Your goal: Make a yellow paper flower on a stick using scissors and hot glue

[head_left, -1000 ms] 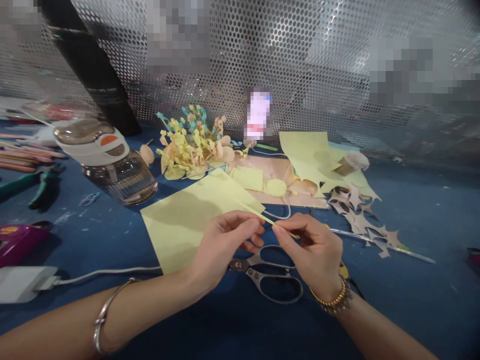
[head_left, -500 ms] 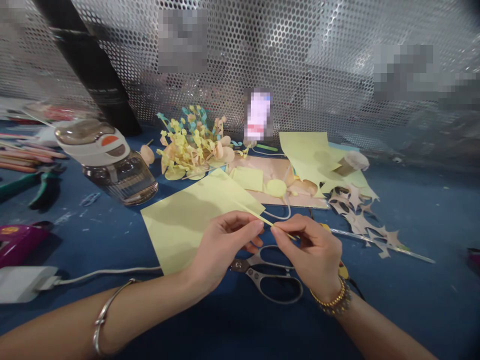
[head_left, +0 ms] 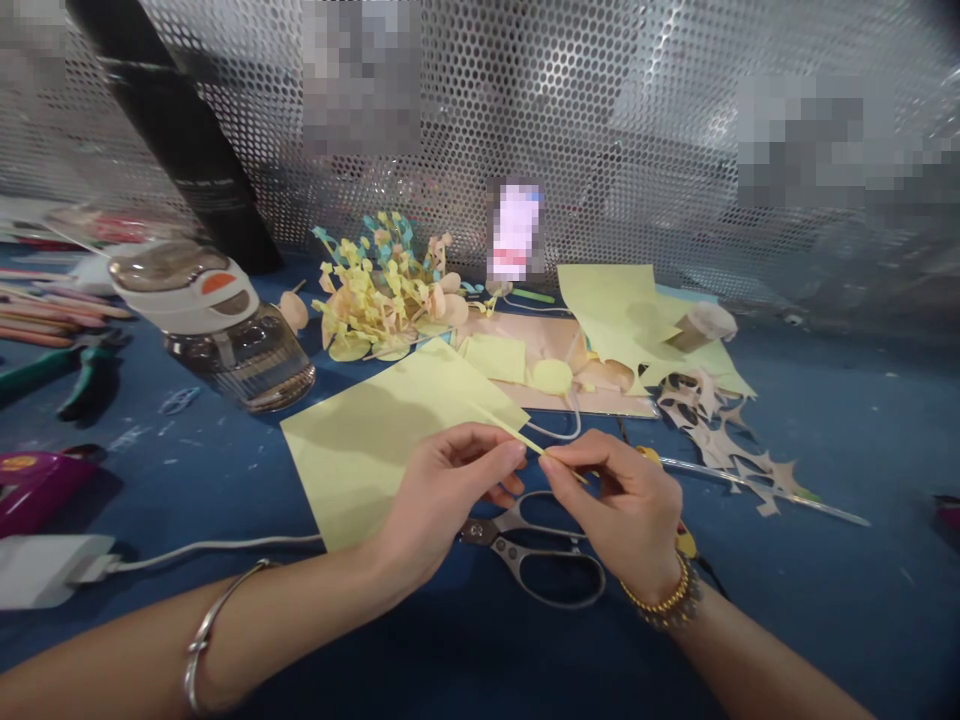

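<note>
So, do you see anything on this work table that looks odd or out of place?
The black tube at the back left looks askew: it leans diagonally against the perforated metal screen. At the right, a ragged tan paper offcut also lies loose on the blue mat.

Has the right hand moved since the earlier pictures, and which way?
Yes, slightly: the right hand has shifted left and down, its fingertips now nearer the handles of the scissors, which lie in the same place.
</note>
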`<state>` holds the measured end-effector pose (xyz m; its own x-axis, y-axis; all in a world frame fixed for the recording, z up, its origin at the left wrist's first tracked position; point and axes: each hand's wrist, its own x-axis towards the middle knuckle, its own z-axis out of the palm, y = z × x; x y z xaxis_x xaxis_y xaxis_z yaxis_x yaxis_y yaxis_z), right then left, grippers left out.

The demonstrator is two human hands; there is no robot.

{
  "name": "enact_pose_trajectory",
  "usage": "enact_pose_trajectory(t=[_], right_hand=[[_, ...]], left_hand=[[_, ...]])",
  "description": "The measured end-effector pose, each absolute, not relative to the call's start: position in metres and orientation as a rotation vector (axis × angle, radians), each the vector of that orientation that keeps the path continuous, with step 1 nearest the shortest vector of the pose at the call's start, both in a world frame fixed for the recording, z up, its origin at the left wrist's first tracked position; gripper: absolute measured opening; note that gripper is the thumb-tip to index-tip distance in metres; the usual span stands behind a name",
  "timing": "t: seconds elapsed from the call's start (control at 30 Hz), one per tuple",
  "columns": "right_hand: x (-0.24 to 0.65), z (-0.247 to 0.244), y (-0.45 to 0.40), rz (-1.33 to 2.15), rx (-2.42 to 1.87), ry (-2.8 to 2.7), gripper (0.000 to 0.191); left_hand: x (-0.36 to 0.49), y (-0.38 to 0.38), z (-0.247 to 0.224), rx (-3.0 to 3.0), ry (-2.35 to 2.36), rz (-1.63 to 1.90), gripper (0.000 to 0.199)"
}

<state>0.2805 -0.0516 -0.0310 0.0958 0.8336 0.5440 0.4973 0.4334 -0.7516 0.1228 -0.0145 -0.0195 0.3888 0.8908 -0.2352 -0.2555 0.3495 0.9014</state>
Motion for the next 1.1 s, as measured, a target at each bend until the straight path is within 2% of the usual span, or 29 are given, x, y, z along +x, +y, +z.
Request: enact_pose_trajectory(t=[1.1], right_hand=[[0.2793, -0.0304, -0.0509, 0.342, -1.254, -1.543, 0.01]], left_hand=[[0.1232, -0.0141, -0.0193, 0.923, 0.856, 0.898, 0.013]])
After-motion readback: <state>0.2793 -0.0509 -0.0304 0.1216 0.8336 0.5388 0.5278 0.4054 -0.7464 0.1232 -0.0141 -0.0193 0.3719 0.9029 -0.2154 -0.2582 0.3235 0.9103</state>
